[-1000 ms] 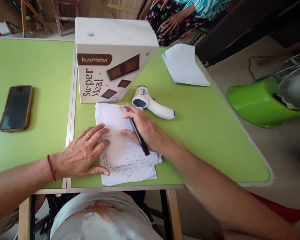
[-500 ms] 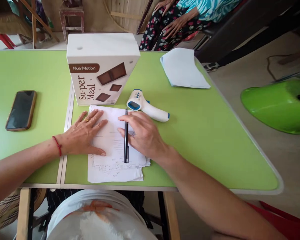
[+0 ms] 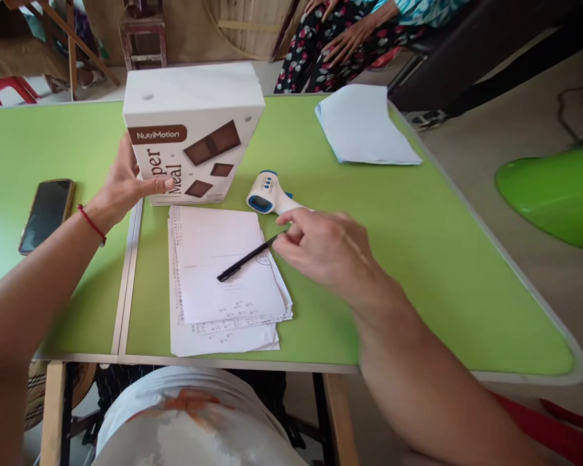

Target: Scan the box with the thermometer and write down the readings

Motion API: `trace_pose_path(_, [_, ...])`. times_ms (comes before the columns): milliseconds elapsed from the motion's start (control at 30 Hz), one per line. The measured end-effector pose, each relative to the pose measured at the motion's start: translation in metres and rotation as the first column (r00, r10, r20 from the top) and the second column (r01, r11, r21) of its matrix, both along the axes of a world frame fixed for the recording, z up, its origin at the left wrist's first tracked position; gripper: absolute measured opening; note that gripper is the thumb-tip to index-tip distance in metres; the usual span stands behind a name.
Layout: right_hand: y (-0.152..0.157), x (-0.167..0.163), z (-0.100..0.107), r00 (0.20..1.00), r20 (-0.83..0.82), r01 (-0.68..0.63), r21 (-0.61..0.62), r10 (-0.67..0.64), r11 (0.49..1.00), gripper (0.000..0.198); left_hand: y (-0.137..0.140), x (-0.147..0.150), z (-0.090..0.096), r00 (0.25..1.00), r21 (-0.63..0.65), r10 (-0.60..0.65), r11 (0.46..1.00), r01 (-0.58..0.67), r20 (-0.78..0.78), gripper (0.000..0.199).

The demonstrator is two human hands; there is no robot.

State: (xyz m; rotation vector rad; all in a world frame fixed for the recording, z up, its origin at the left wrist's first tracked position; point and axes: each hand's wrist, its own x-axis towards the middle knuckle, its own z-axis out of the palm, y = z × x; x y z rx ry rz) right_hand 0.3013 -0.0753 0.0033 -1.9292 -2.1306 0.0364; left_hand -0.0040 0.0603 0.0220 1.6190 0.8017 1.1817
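My left hand (image 3: 121, 181) grips the left side of a white "NutriMotion" box (image 3: 194, 155), its thumb across the printed front and its other fingers partly hidden behind. The box stands upright on the green table (image 3: 398, 278). A black pen (image 3: 245, 260) slants over a stack of white papers (image 3: 214, 236) with handwriting near the lower edge. My right hand (image 3: 323, 249) is closed, with one end of the pen between its thumb and index finger. Just beyond that hand lies a white and blue infrared thermometer (image 3: 267, 193), its handle partly covered by the hand.
A phone (image 3: 46, 213) lies on the left, beyond the metal seam in the table. More folded papers (image 3: 366, 126) rest at the back right. Behind the table sits a person in floral trousers (image 3: 304, 58). A green chair (image 3: 554, 204) stands at the right.
My left hand has left the papers and taken hold of the box. The right hand has moved right, and the pen has turned from upright in view to a slant across the papers.
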Motion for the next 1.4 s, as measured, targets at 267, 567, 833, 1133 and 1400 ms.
trace_pose_path(267, [0.038,0.019,-0.028,0.997,-0.019,0.071,0.091,-0.069,0.993,0.047,-0.003,0.004,-0.009,0.999,0.067,0.048,0.997,-0.047,-0.022,0.071])
trace_pose_path(567, [0.035,0.012,-0.006,0.871,-0.452,0.302,0.185,-0.192,0.935,0.05,-0.065,0.003,0.035,0.999,0.081,0.027,0.996,-0.025,-0.022,0.061])
trace_pose_path(833, [-0.079,-0.033,0.075,-0.015,-1.0,-0.092,0.023,0.022,0.995,0.036,-0.129,0.008,0.01,0.983,-0.236,0.042,0.972,0.001,0.177,0.053])
trace_pose_path(1133, [-0.132,-0.119,0.002,-0.235,-0.926,-0.357,-0.201,-0.296,0.912,0.045,-0.121,-0.005,-0.014,0.995,-0.241,0.088,0.968,-0.076,0.043,0.062])
trace_pose_path(1400, [-0.126,-0.133,-0.006,-0.246,-0.91,-0.361,-0.234,-0.334,0.903,0.04,-0.123,-0.005,-0.01,0.995,-0.191,0.094,0.977,-0.095,-0.016,0.067])
